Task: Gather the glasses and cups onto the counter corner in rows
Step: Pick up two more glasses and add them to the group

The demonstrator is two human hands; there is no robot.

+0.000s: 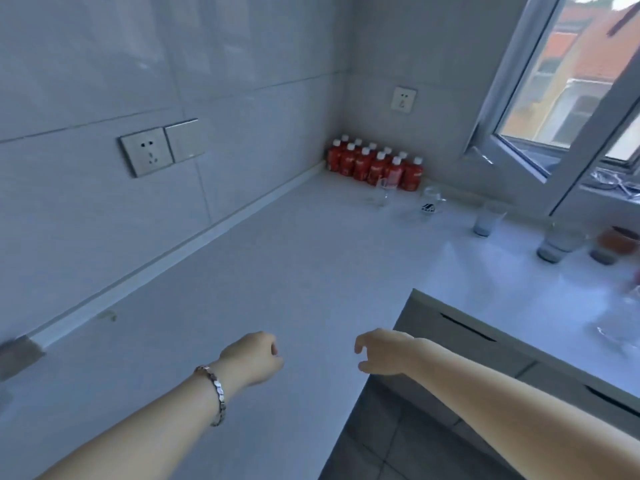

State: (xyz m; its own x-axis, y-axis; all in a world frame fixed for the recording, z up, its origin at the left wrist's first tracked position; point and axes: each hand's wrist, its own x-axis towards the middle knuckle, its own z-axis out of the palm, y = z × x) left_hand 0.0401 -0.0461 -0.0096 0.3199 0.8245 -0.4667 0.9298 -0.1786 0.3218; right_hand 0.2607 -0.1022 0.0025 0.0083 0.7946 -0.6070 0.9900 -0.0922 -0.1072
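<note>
On the pale L-shaped counter a clear glass stands in front of the red bottles near the corner. A clear mug with a dark logo is just right of it. Further right along the window side stand a frosted tumbler, a wider glass and a brownish cup. Another clear glass sits blurred at the right edge. My left hand, loosely curled with a bracelet on the wrist, and my right hand, fingers bent and apart, hover empty over the near counter.
Several red bottles with white caps fill the counter corner. Wall sockets are on the left wall, another on the back wall. An open window sash hangs over the right counter. Grey drawers sit below the counter edge.
</note>
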